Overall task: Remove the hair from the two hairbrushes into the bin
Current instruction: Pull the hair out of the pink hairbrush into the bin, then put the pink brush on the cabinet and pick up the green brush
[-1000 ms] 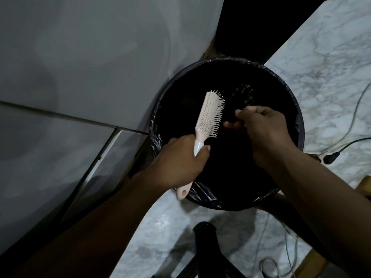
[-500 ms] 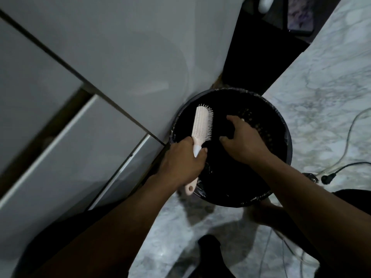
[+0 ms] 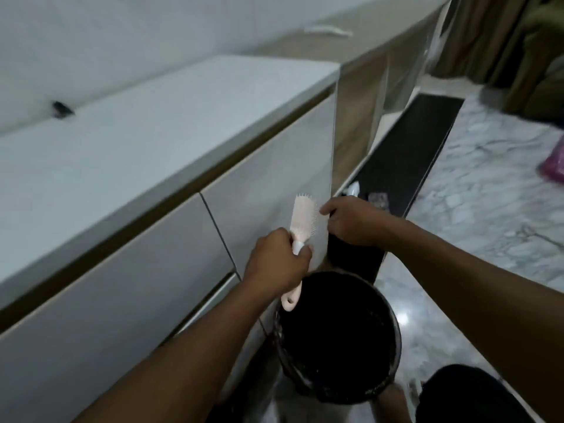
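One brush in view: pale pink hairbrush (image 3: 302, 219), centre of frame, lifted well clear of the bin since half a second ago; second brush nowhere in sight.
Left hand (image 3: 276, 262): clenched round the brush handle, bristles facing right.
Right hand (image 3: 351, 222): curled at the bristle edge, fingertips touching; pinching hair or not, cannot tell.
One bin (image 3: 387, 319): black, lower centre, directly beneath the hands.
Change: view raised, white cabinet (image 3: 137, 166) now filling upper left.
Meaning: probably this brush nearly clean, second one next.
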### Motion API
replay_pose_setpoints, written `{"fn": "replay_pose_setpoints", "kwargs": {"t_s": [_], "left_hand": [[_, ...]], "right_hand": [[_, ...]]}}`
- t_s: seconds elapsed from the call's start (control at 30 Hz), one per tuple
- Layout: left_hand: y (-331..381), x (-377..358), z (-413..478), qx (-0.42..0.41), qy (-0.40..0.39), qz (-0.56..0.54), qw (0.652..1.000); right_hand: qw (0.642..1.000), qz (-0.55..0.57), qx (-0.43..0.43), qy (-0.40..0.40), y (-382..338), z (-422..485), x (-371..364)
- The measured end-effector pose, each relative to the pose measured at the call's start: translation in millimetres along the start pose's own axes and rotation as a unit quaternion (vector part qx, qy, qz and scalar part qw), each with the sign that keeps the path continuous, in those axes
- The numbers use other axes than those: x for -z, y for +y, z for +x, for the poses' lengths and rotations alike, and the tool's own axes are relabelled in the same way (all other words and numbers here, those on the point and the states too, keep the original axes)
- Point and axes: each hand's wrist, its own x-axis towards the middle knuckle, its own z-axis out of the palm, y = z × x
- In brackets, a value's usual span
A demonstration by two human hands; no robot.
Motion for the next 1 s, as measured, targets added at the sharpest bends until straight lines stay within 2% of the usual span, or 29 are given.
{"fn": "replay_pose_setpoints", "kwargs": {"t_s": [0.27, 0.47, 0.8, 1.0], "left_hand": [[89, 121, -44, -0.097, 0.119, 0.022, 0.988], [109, 201, -74, -0.09, 0.193, 0.044, 0.976], [59, 320, -97, 0.033, 0.285, 0.122, 0.95], [-7, 363, -102, 0.141, 0.294, 0.076, 0.942]], "right_hand": [[0.993, -0.011, 0.09, 0.079, -91, -84, 112], [0.984, -0.029, 0.141, 0.102, -153, -118, 143], [0.968, -0.067, 0.218, 0.099, -273, -118, 147], [0.956, -0.09, 0.273, 0.06, -346, -96, 111]]}}
